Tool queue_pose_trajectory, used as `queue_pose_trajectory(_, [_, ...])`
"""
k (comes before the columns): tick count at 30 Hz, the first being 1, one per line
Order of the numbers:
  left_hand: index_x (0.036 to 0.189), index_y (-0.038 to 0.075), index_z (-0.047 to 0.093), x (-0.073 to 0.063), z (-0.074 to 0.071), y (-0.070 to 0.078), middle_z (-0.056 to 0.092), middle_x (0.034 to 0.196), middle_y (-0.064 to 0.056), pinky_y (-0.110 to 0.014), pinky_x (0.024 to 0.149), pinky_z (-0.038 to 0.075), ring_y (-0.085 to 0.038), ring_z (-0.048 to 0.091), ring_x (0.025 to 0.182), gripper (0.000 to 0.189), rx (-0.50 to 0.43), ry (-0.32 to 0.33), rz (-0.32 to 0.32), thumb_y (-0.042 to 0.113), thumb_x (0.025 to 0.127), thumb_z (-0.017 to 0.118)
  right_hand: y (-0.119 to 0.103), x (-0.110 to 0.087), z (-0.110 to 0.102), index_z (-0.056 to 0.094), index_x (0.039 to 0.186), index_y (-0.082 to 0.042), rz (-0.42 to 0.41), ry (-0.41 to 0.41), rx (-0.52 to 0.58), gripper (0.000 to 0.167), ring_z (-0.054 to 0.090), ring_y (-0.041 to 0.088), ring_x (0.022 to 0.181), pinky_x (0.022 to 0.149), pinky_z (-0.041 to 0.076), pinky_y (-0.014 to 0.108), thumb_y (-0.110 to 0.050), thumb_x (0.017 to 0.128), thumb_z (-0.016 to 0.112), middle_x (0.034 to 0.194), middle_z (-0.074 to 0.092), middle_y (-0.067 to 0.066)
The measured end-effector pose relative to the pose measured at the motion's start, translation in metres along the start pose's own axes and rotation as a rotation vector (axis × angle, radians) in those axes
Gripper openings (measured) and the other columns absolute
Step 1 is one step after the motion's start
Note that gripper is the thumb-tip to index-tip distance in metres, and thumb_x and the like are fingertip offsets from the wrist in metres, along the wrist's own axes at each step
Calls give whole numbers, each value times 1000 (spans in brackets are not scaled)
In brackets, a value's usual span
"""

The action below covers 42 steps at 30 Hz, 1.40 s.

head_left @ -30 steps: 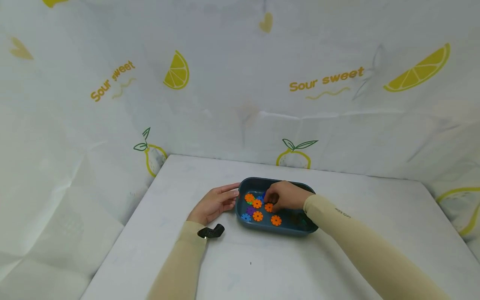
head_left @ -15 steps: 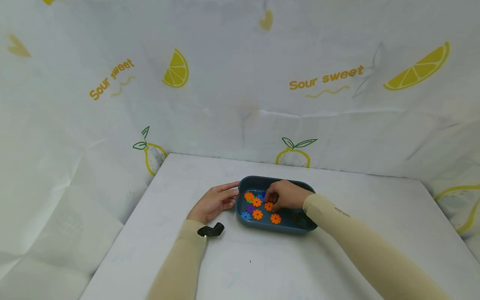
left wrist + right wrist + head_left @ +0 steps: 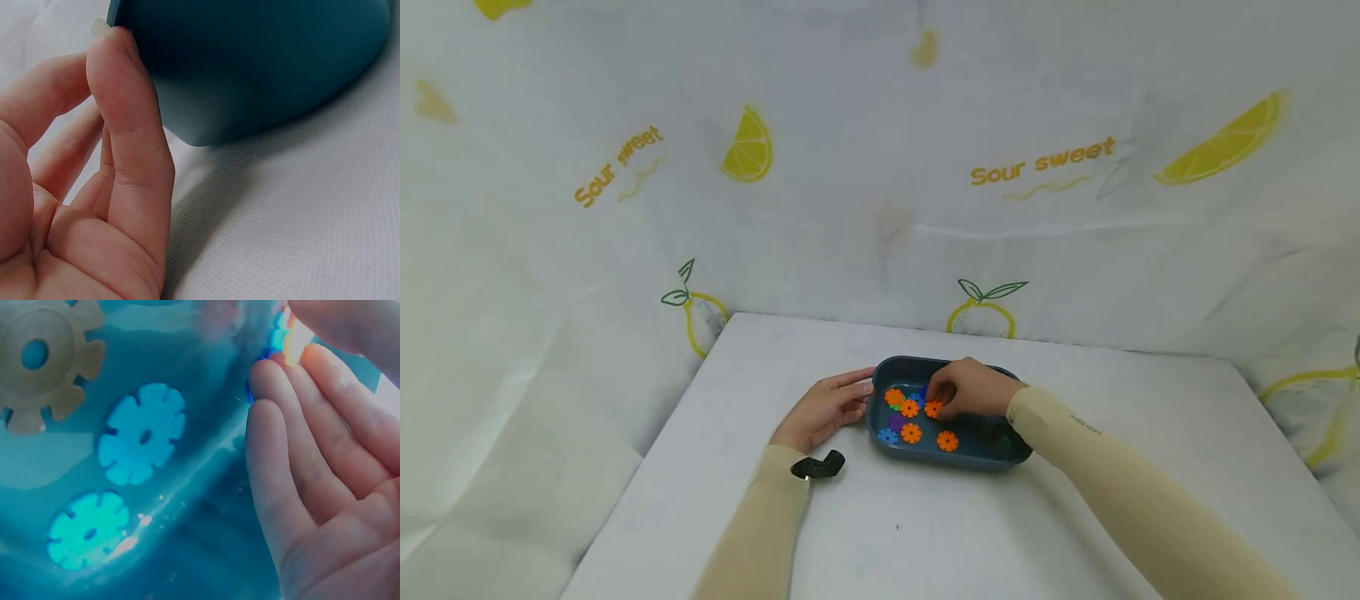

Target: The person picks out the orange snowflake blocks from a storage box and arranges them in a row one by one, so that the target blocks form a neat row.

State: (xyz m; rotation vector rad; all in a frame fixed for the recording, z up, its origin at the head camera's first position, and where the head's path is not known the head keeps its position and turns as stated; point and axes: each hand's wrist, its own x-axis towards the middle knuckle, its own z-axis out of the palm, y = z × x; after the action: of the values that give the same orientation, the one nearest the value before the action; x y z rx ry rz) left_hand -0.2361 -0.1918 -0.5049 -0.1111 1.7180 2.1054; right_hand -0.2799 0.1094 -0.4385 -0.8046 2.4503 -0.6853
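A dark blue tray [image 3: 917, 456] on the white table holds several notched plastic discs. My left hand [image 3: 822, 411] is at the tray's left end, fingertips right at the rim. In the left wrist view a fingertip [image 3: 119, 50] meets the edge of the tray wall [image 3: 250, 81]. Inside the tray, my right hand [image 3: 976, 389] pinches an orange disc [image 3: 933, 409] between thumb and fingers; a brightly lit piece of it [image 3: 297, 342] shows in the right wrist view. Near that hand lie a blue disc [image 3: 159, 419], a green disc [image 3: 103, 515] and a brownish disc [image 3: 62, 344].
More discs lie in the tray's left half, among them an orange disc [image 3: 911, 423], a purple disc [image 3: 897, 422] and a light blue disc [image 3: 887, 435]. Another orange disc [image 3: 947, 431] is nearer the front wall. A lemon-print cloth [image 3: 820, 250] hangs behind the table [image 3: 850, 533].
The head view has shifted slightly. The right fingers and the orange disc at their tips have moved a little away from the front of the tray. My left hand stays at the tray's end.
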Motion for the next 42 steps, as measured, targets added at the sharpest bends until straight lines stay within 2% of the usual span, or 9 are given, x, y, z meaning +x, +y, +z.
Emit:
queue_pose_trajectory(4, [147,22,69,-4,-2,-4,73,108,-4,-21,78,59,-14,64,82,42,14,10,-10,23,105,73,1,-5,1,80,113,-18,0,19,51,20,69,10,90,87,62,30,-20,93,86,100,77,-7])
queue_pose_trajectory(9, [148,21,68,-2,3,-3,73,106,-4,-21,79,59,-14,65,83,45,22,-4,8,25,104,75,4,-21,-11,80,114,-21,27,64,116,20,72,12,93,89,63,32,-21,94,86,101,78,-8])
queue_pose_trajectory(14, [147,22,69,-1,2,-4,73,108,-4,-21,79,59,-14,65,85,46,28,31,12,27,102,77,12,-39,-23,80,115,-21,-8,118,143,20,74,11,95,89,63,33,-23,96,84,104,80,-7])
queue_pose_trajectory(18, [147,23,68,-3,1,-6,75,111,-3,-19,79,60,-12,65,84,47,19,49,-14,28,102,78,22,-62,-26,81,117,-20,-22,186,176,21,75,12,98,90,63,33,-24,96,84,109,81,-5])
queue_pose_trajectory(25, [149,21,66,-2,6,-6,76,111,-3,-18,77,60,-10,65,83,50,10,23,-2,30,102,78,47,-111,-31,80,122,-18,38,336,244,27,77,13,100,90,62,30,-26,96,85,113,82,-1])
queue_pose_trajectory(34, [150,19,66,-3,6,-5,76,110,-3,-18,77,60,-9,66,83,47,1,31,2,26,104,75,78,-155,-22,79,124,-21,161,473,186,32,75,15,102,90,59,31,-35,96,84,110,80,-3])
queue_pose_trajectory(38, [150,20,66,-3,7,-5,77,111,-2,-18,78,60,-8,66,84,47,-2,25,-4,27,105,74,93,-168,-14,79,125,-21,197,512,174,31,76,16,104,89,59,26,-32,96,83,112,81,-2])
queue_pose_trajectory(42, [151,20,65,-2,7,-6,77,111,-2,-17,77,60,-8,66,83,47,0,26,-4,28,105,74,107,-177,-8,80,125,-21,221,542,146,31,76,17,104,87,59,26,-32,97,83,113,81,-1])
